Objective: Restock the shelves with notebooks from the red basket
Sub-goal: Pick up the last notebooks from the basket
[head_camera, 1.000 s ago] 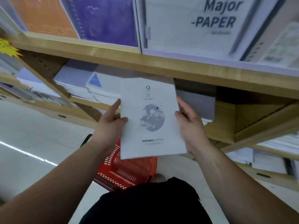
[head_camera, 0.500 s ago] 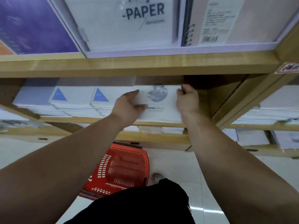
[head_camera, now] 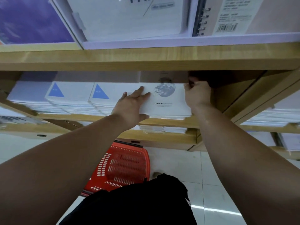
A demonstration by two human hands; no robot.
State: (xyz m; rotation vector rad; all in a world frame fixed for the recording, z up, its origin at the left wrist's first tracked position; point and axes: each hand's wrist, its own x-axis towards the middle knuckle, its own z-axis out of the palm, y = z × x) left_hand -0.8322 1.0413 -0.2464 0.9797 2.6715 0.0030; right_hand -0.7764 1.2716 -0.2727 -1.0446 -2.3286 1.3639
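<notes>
Bright, soft, wide-angle-bent view; glare streaks the floor.

We record one view, worn at the head, facing forward and down onto the wooden shelf from close range; lettering on the notebook is legible. Both forearms enter from the near corners, with the left hand and right hand mid-frame. The red basket and floor lie directly below. Wide-angle bowing shows at the edges.
</notes>
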